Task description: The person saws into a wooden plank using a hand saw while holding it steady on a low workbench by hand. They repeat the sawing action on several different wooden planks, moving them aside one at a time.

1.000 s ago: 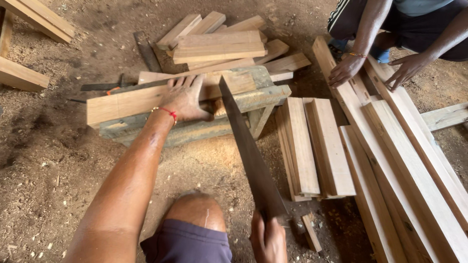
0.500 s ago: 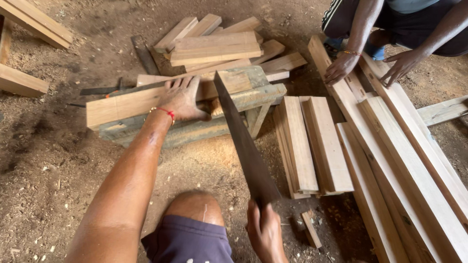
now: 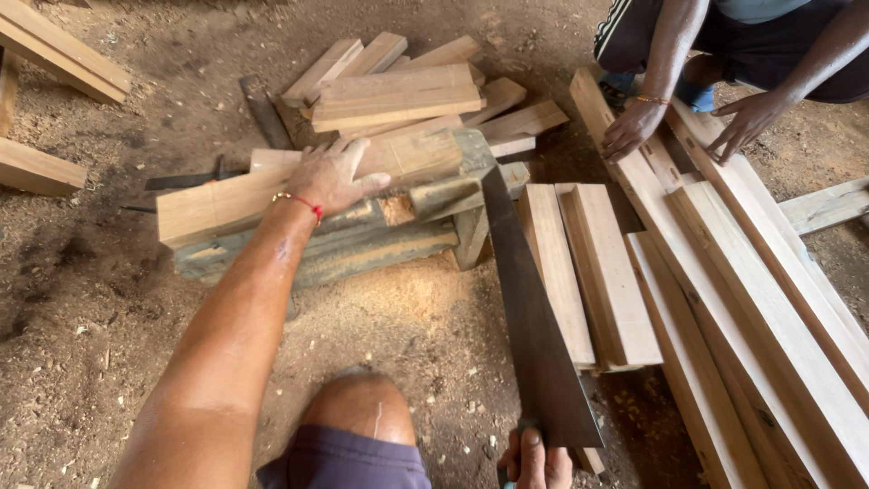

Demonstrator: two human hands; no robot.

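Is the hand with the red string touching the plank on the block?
Touching. The head view shows the left hand pressed flat on the plank, fingers spread across its top with no gap, while the right hand grips the saw.

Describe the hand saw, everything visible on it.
The hand saw has a long, flat, dark metal blade, dull and unpolished, wide near the handle and tapering toward the far tip. The right hand grips its handle at the bottom edge of the view; the handle itself is mostly hidden. The blade slants up and away, its narrow end meeting the end of the pale wooden plank that the left hand presses onto a weathered block. Teeth cannot be made out.
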